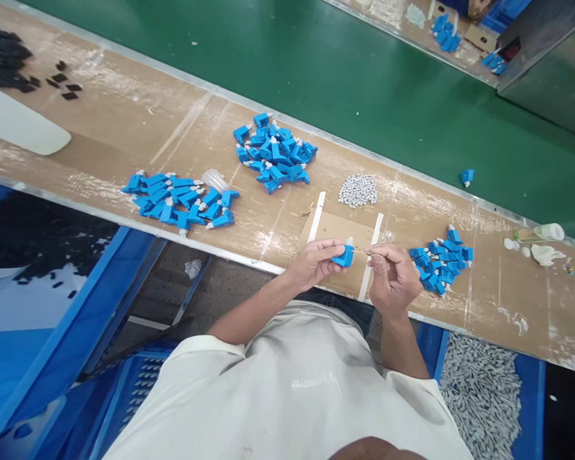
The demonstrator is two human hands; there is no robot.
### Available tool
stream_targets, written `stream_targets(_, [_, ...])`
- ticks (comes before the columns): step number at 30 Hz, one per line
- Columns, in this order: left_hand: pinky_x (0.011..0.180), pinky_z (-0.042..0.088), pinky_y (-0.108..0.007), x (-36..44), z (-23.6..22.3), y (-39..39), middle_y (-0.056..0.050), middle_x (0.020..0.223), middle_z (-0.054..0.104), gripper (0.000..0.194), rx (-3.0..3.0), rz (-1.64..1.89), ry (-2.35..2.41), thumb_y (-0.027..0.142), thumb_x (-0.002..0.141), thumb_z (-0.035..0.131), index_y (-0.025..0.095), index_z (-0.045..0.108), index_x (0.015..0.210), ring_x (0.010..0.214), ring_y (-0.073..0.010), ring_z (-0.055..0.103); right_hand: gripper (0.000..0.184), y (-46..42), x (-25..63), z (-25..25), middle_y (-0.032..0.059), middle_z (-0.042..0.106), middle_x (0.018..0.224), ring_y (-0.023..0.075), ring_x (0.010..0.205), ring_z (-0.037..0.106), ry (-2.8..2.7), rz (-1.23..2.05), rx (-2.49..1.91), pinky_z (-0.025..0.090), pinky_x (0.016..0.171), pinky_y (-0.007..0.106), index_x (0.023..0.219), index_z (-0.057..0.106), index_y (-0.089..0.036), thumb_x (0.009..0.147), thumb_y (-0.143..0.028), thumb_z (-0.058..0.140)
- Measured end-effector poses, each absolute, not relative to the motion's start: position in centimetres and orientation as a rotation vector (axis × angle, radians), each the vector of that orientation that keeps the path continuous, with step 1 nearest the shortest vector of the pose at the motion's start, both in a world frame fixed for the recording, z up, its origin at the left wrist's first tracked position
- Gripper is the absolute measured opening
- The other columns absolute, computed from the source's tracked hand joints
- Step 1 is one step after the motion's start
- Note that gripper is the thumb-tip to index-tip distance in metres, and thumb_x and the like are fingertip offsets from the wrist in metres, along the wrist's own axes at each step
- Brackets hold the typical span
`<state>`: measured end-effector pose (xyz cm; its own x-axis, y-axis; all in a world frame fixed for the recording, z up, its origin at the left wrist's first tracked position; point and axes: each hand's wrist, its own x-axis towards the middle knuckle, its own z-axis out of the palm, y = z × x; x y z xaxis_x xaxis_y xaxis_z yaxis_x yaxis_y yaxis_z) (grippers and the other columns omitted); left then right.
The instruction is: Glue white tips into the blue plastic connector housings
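My left hand [315, 263] pinches a small blue plastic part [344, 257] with a white tip, above a cardboard sheet. From the right, my right hand [395, 275] grips a thin stick [361, 252] between thumb and fingers. The stick's far end reaches the blue part; whether it goes inside is too small to tell. Beneath both hands lies the cardboard sheet [341, 231], with white tape strips at its sides. Just beyond it is a pile of small grey-white pieces [358, 191]. Close to my right hand is a heap of blue parts [442, 260].
More blue parts lie in a far heap [275, 152] and a left heap [182, 199]. A clear plastic piece [214, 179] touches the left heap. A small tub [539, 232] lies at right. Below the table edge, a blue bin [531, 396] holds grey pieces. Beyond runs a green surface [287, 57].
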<state>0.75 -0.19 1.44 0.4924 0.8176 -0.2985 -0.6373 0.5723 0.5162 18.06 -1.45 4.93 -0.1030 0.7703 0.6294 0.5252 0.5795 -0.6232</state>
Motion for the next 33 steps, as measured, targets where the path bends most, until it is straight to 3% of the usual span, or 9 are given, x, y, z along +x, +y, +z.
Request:
stream_targets(12, [0.063, 0.055, -0.023, 0.8, 0.8, -0.1, -0.003, 0.074, 0.068, 0.037, 0.359, 0.912, 0.588, 0.037, 0.068, 0.090, 0.009, 0.074, 0.087, 0.064, -0.0103, 0.061, 0.011, -1.2, 17.9, 5.6, 0.0026, 0.075, 0.086, 0.0196, 0.076, 0.071, -1.829, 0.215, -1.046, 0.057, 0.071, 0.037, 0.100, 0.067, -0.025, 0.099, -0.018, 0.057])
stream_targets(21, [0.061, 0.055, -0.022, 0.6, 0.8, -0.2, -0.006, 0.077, 0.072, 0.037, 0.298, 0.923, 0.601, 0.036, 0.064, 0.093, 0.008, 0.076, 0.082, 0.066, -0.0111, 0.064, 0.011, -1.3, 17.7, 5.6, 0.0024, 0.075, 0.084, 0.0208, 0.076, 0.071, -1.844, 0.282, -1.057, 0.058, 0.073, 0.038, 0.099, 0.069, -0.026, 0.100, -0.022, 0.058])
stream_targets(28, [0.055, 0.054, -0.019, 0.2, 0.5, 0.0, -0.006, 0.073, 0.071, 0.024, 0.249, 0.912, 0.620, 0.027, 0.074, 0.085, 0.007, 0.075, 0.082, 0.054, -0.0071, 0.060, 0.008, -1.0, 17.9, 5.6, 0.0009, 0.072, 0.081, 0.0137, 0.058, 0.062, -1.364, 0.518, -1.089, 0.050, 0.051, 0.028, 0.095, 0.073, -0.023, 0.096, -0.029, 0.068])
stream_targets(33, [0.044, 0.048, -0.014, -1.0, 1.1, 0.4, -0.007, 0.072, 0.072, 0.012, 0.174, 0.905, 0.660, 0.017, 0.082, 0.075, 0.006, 0.073, 0.085, 0.053, -0.0096, 0.065, 0.014, -0.1, 19.8, 5.3, 0.0005, 0.073, 0.077, 0.0131, 0.058, 0.063, -1.419, 0.586, -1.290, 0.051, 0.053, 0.026, 0.090, 0.075, -0.020, 0.092, -0.034, 0.073])
